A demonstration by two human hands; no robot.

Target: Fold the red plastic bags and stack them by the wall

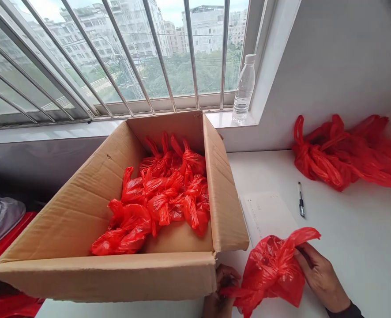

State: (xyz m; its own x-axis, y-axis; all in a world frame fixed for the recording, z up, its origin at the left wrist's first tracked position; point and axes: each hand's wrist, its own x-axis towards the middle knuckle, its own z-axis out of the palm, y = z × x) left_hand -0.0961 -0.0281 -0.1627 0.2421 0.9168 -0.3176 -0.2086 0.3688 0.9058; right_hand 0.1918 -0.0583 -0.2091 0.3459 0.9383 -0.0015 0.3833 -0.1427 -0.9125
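A crumpled red plastic bag point(271, 268) lies on the white table at the front, held between both hands. My left hand point(222, 287) pinches its lower left corner beside the cardboard box, fingers closed. My right hand point(321, 276) grips the bag's right side and upper handle. The open cardboard box point(83, 212) stands to the left and holds several tied red plastic bags point(162, 198).
A pile of red bags point(344, 152) lies at the far right against the wall. A pen point(301, 199) and a sheet of paper point(268, 214) lie between. A clear water bottle point(244, 88) stands on the barred window's sill. Grey cloth on something red point(0, 221) sits left.
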